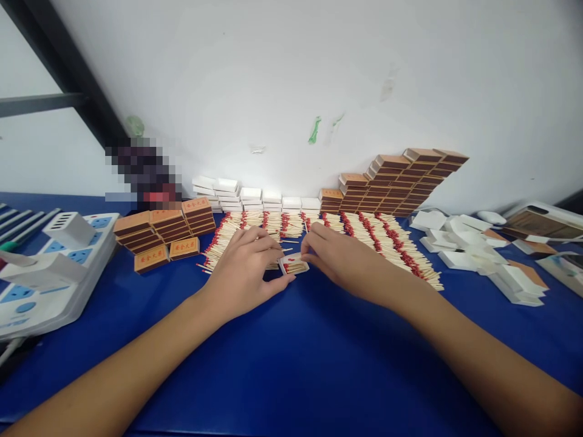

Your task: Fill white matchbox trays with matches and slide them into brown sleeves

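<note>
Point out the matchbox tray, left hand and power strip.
Matchbox tray (300, 271), head view: its near wall.
Left hand (247, 261), head view: back of the hand.
Power strip (57, 298), head view: its top face.

Lots of wood and card here
wooden matches, matt card trays, smooth blue tabletop, kinda shiny plastic power strip

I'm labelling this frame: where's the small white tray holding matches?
In the head view, the white tray is near the centre, between the left hand and the right hand, in front of the rows of matches.
</note>
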`<action>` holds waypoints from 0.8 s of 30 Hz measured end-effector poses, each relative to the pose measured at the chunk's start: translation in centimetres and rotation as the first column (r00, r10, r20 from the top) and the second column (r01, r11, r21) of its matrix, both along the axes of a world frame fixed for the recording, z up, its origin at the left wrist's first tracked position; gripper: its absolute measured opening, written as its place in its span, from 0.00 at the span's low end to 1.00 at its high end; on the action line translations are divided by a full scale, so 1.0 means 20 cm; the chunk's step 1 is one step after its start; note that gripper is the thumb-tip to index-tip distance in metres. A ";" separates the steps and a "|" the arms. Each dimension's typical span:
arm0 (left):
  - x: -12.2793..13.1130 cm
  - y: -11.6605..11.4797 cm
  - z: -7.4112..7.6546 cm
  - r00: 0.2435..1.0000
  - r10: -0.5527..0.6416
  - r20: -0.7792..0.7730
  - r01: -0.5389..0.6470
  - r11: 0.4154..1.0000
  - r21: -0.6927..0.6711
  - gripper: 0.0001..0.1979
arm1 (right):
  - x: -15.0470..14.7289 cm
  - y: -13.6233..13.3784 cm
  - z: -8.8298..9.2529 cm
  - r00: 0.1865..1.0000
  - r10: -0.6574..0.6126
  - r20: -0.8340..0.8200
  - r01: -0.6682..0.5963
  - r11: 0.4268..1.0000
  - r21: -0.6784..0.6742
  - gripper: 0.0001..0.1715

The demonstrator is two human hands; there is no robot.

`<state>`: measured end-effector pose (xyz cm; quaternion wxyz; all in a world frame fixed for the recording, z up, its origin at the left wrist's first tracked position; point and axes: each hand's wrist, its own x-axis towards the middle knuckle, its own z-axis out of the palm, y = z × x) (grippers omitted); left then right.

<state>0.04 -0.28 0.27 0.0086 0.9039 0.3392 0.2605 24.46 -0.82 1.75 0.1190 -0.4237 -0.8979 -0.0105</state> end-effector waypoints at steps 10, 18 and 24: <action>0.00 0.00 0.00 1.000 -0.001 -0.013 0.001 1.000 -0.003 0.12 | -0.03 0.17 -0.05 0.958 -0.075 -0.275 0.041 0.991 -0.129 0.05; 0.00 0.00 0.00 1.000 0.000 0.000 0.000 1.000 0.013 0.12 | -0.05 0.25 -0.15 0.971 -0.137 -0.197 0.117 0.987 -0.112 0.05; 0.00 0.00 0.00 1.000 0.005 -0.004 -0.005 1.000 0.015 0.12 | -0.05 0.24 -0.13 0.977 -0.180 -0.113 0.164 0.977 -0.138 0.05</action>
